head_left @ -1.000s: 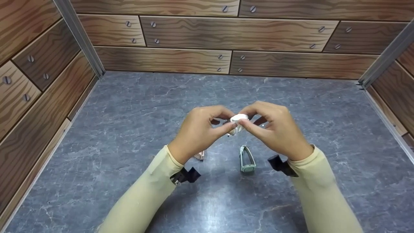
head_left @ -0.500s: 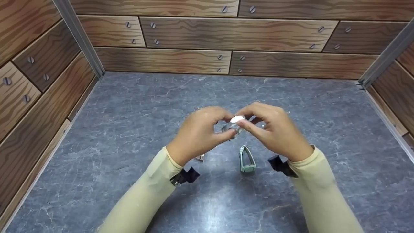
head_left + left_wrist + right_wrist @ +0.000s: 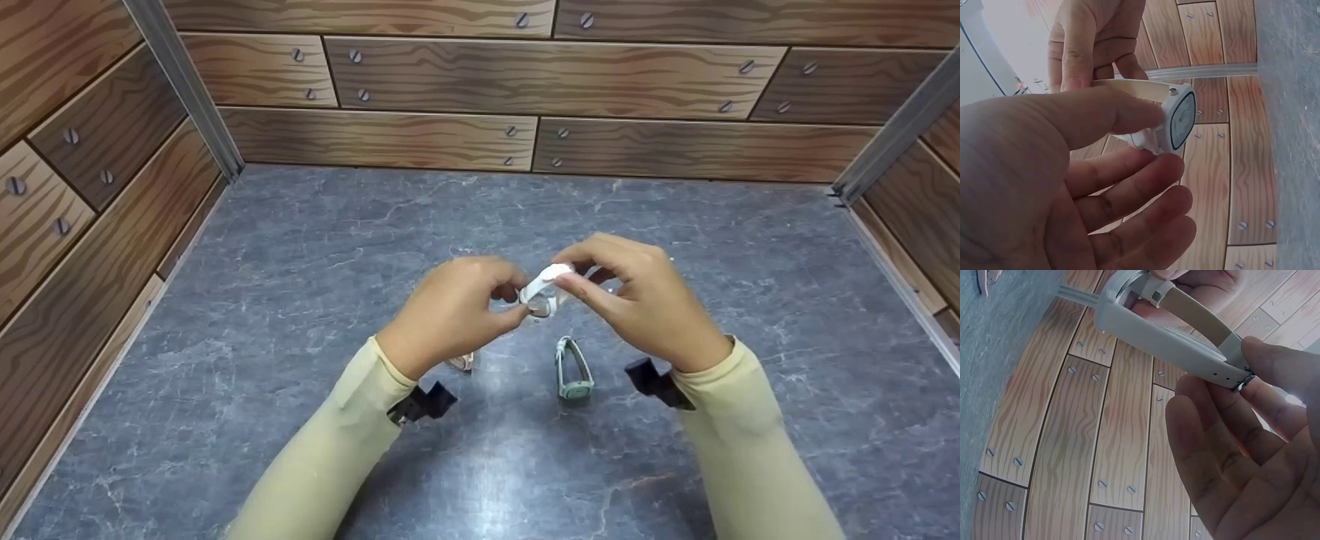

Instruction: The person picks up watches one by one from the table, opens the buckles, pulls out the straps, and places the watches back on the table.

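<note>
A white wristwatch [image 3: 541,283] is held in the air between my two hands, its strap fastened in a loop. My left hand [image 3: 459,319] pinches it at the case; in the left wrist view the thumb lies on the back of the square watch case [image 3: 1182,119], fingers by its lower edge. My right hand [image 3: 637,300] grips the strap's far end, thumb and fingers at the dark buckle [image 3: 1244,381] in the right wrist view. On the table nearer the body lies a green watch [image 3: 574,371], its strap looped.
A pinkish watch [image 3: 463,362] lies on the grey marbled table [image 3: 337,225], partly hidden by my left hand. Wood-patterned walls [image 3: 555,79] enclose the back and both sides. Small black cameras [image 3: 424,403] sit at both wrists.
My left hand has shifted slightly left and toward the body, from the strap end to the watch case. The white watch has turned, so its loop shows. The right hand stays nearly still.
</note>
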Motion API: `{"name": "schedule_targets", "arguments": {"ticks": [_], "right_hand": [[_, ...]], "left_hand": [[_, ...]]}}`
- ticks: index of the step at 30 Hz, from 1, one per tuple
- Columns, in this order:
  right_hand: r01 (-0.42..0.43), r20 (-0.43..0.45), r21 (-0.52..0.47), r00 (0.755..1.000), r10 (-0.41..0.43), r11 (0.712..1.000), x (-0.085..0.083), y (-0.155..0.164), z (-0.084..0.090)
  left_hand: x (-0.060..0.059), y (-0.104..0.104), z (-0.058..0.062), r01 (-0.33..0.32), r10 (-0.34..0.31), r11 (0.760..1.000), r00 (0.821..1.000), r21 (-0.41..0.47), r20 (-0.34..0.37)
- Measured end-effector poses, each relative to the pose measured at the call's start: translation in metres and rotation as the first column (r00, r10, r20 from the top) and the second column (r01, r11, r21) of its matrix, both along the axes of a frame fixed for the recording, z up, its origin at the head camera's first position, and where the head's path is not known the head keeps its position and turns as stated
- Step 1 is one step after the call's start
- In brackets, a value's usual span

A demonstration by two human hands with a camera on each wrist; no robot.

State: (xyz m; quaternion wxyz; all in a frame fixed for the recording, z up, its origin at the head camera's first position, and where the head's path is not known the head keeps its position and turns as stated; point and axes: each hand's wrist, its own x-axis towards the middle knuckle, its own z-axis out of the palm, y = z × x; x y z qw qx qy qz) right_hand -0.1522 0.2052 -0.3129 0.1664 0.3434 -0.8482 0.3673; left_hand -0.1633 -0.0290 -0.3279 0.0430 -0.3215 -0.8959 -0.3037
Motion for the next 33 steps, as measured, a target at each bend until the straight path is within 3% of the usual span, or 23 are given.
{"name": "schedule_targets", "arguments": {"ticks": [6,9,14,21,29,33], "right_hand": [[0.026,-0.014,-0.011,1.0,-0.026,1.0,0.0,0.001,0.001],[0.035,0.006,-0.013,0.999,-0.035,0.999,-0.001,0.001,0.0],[0.026,0.039,-0.006,0.999,-0.025,1.0,-0.001,0.0,-0.001],[-0.017,0.046,-0.018,0.999,0.018,1.0,0.0,-0.004,-0.002],[-0.074,0.076,0.001,0.994,0.074,0.997,0.0,-0.003,-0.001],[-0.081,0.045,0.015,0.996,0.08,0.997,-0.001,-0.002,-0.002]], "left_hand": [[-0.003,-0.004,0.002,0.012,-0.02,0.998,0.992,0.064,0.127],[-0.005,-0.005,0.001,0.008,-0.018,0.998,0.988,0.063,0.157],[-0.005,-0.005,0.001,0.005,-0.007,1.0,0.997,0.026,0.079],[0.002,0.003,0.003,0.035,-0.023,0.991,0.996,0.13,-0.089],[0.004,0.007,0.003,0.057,-0.038,0.986,0.992,0.16,-0.121],[0.003,0.006,0.002,0.052,-0.026,0.986,0.987,0.156,-0.16]]}}
